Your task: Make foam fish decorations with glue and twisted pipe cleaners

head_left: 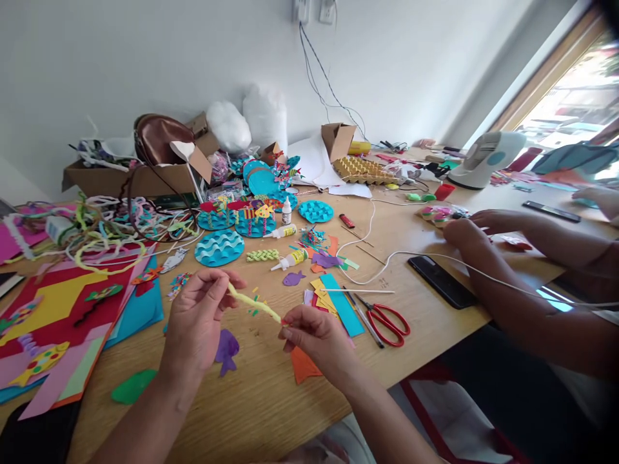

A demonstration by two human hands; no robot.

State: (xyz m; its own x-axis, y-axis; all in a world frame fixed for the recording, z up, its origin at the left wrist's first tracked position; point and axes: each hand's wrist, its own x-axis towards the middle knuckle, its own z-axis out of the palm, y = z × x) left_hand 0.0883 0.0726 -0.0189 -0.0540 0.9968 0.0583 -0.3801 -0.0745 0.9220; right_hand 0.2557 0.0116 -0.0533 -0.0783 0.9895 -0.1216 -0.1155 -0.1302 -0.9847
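Note:
A yellow fuzzy pipe cleaner [256,304] is stretched between my two hands above the wooden table. My left hand [198,322] pinches its left end, and my right hand [314,335] pinches its right end between thumb and forefinger. Below my left hand lies a purple paper fish [227,351], partly covered by it. An orange paper piece [304,364] lies under my right hand. Beyond the pipe cleaner are a smaller purple fish [293,278], a green braided piece [262,256] and a glue bottle [293,259] lying on its side.
Red-handled scissors [388,324] and a black phone [441,281] lie to the right, near a white cable [416,253]. Another person's arms [522,283] reach in there. Coloured paper [97,309] and tangled pipe cleaners [111,225] cover the left; blue discs [220,248] stand behind.

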